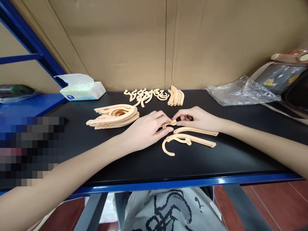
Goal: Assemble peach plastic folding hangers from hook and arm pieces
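In the head view, fingers partly hide a small part (171, 123), so its full shape is unclear. The left hand (146, 130) pinches it, and the right hand (198, 118) pinches its right end. Nearer lie one bar (196, 130) and one hooked bar (198, 140). One stack (115, 121) overlaps too much to count. One bottle (281, 75) is cut off at the right.

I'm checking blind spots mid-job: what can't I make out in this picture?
Head view:
Small beige piece: partly covered by the left hand and right hand.
Beige stack: piece count hidden by overlap.
Dark item: cut off by right edge.
Pixelated patch: hides the far-left contents.
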A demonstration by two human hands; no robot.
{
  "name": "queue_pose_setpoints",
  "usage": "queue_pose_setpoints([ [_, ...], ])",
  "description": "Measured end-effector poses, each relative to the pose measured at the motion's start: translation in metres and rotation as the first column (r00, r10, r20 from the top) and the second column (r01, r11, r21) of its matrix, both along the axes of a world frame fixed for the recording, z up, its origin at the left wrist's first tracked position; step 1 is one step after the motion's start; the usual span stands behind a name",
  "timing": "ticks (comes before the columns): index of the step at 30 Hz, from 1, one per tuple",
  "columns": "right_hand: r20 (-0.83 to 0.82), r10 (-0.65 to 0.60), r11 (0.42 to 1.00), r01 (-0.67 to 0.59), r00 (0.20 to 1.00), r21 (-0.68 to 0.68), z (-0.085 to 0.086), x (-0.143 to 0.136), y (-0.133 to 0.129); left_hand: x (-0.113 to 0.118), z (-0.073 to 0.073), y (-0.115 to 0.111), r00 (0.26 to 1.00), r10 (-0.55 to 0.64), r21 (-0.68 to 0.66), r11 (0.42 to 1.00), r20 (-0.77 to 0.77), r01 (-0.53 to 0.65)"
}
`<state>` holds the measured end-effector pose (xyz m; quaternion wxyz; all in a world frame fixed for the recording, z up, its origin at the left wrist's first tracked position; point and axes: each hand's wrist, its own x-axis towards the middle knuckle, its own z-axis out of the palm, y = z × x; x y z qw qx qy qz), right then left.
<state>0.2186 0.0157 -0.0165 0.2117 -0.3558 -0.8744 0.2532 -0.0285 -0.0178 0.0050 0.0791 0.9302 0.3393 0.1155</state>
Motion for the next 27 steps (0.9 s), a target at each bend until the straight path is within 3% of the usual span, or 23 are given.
queue_pose_setpoints([
  [11, -0.018, 0.01, 0.999, -0.01, 1.0, -0.039, 0.0007, 0.0, -0.0013, -0.0031, -0.0007, 0.0017, 0.987, -0.156, -0.072, 0.985, 0.039, 0.159],
  [27, 0.001, 0.046, 0.998, -0.046, 0.999, 0.033, 0.0009, 0.0015, -0.001, -0.0026, -0.0008, 0.0029, 0.987, -0.159, -0.034, 0.987, 0.028, 0.16],
])
